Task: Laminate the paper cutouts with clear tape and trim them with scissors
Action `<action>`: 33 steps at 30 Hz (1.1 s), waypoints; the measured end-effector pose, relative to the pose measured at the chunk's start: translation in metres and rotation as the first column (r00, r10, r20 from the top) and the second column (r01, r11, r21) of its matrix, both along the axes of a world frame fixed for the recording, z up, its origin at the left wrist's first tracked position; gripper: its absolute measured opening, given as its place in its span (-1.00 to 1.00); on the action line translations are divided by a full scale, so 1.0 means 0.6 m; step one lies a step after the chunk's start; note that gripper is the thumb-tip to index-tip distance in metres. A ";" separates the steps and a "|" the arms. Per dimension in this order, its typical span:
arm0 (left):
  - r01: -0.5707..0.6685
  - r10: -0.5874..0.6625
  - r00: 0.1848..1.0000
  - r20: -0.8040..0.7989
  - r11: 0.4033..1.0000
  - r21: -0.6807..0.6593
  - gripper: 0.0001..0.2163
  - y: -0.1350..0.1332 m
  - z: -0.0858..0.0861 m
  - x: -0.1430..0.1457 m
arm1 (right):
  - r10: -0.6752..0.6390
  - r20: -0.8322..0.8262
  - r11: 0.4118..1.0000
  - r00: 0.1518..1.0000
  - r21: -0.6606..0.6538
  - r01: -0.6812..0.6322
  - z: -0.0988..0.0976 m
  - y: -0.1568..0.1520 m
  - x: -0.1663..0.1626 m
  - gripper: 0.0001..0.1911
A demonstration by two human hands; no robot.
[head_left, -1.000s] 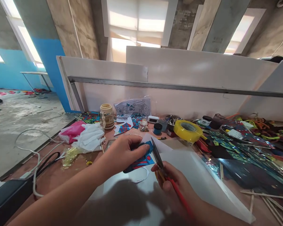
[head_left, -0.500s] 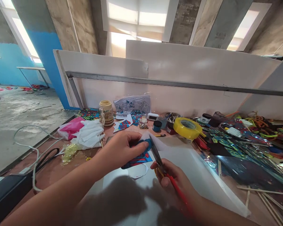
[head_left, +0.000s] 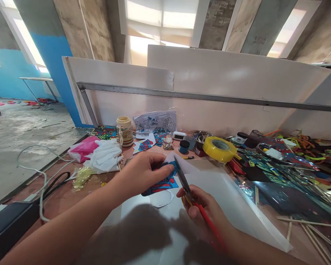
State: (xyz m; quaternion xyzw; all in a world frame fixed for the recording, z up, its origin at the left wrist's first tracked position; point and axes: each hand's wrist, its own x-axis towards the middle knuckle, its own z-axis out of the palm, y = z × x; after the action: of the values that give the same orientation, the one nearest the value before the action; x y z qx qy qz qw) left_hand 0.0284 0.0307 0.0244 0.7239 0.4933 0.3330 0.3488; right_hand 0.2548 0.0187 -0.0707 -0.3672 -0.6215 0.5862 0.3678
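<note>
Between the thumb and fingers of my left hand [head_left: 146,172] is a piece of paper [head_left: 165,183] with a blue and red printed or painted pattern and a white margin. My right hand [head_left: 200,206] is closed round the scissors [head_left: 184,183], whose handles are red and partly yellow. Their dark blades point up and away, lying along the right edge of the patterned paper. A curled white offcut [head_left: 163,200] hangs or lies just below the paper. Underneath both hands spreads a large white sheet [head_left: 217,198], with my shadow across it.
Behind the hands stand a jar [head_left: 124,131], a blue paint pot [head_left: 184,146] and a yellow tape roll [head_left: 219,148]. Thin sticks [head_left: 314,235] and coloured cut pieces crowd the right. To the left are crumpled white plastic [head_left: 104,156], a pale cable [head_left: 42,176] and a black box [head_left: 12,230].
Both hands keep nearly the same place. The patterned paper and the scissors have shifted only very slightly, and the blades still lie at the paper's right edge.
</note>
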 end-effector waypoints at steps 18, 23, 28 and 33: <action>0.011 -0.011 1.000 0.000 1.000 -0.029 -0.65 -0.001 -0.002 -0.001 | -0.027 -0.001 1.000 1.000 0.016 0.027 0.001 -0.002 -0.001 -0.27; 0.010 -0.010 1.000 -0.010 1.000 -0.019 -0.65 -0.001 0.002 -0.001 | -0.003 -0.007 0.999 1.000 -0.038 0.002 0.004 -0.005 -0.001 -0.23; 0.023 -0.025 0.998 0.055 0.999 0.033 -0.74 0.001 0.003 -0.001 | -0.014 0.004 1.000 1.000 -0.015 0.014 0.006 -0.005 0.000 -0.32; 0.027 0.023 0.959 0.283 0.985 -0.172 -0.76 0.008 0.001 -0.010 | -0.027 0.000 0.999 1.000 0.030 0.027 -0.004 0.005 0.001 -0.26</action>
State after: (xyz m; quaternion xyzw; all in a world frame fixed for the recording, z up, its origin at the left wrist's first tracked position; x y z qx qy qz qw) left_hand 0.0226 0.0355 0.0251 0.6358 0.4648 0.3887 0.4781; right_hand 0.2552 0.0215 -0.0730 -0.3703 -0.6252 0.5717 0.3811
